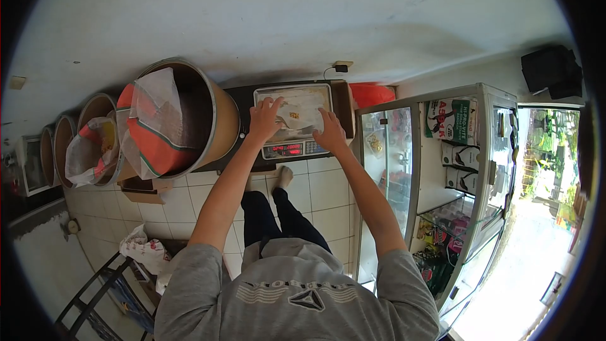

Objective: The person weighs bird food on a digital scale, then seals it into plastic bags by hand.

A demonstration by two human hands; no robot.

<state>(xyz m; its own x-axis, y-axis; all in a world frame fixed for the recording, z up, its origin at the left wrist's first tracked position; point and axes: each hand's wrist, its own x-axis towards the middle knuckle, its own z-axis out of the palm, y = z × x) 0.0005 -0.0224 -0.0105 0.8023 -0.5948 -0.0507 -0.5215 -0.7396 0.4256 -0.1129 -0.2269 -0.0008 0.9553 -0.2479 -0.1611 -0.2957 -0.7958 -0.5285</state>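
A digital scale with a red lit display (283,150) stands on a dark table against the wall. On its metal tray (309,93) lies a clear plastic bag (302,107) with a small yellow-brown patch in it or on it. My left hand (266,118) is at the left part of the bag, fingers bent over it; whether they grip its edge is too small to tell. My right hand (329,132) is at the bag's right side, thumb and fingers apart, near the tray's right edge.
Large round drums (224,126) stand at the left, with red and white sacks (151,126) in them. A cardboard box (344,110) is right of the scale. A glass cabinet (415,151) with packages stands at the right. A plug (341,68) is on the wall.
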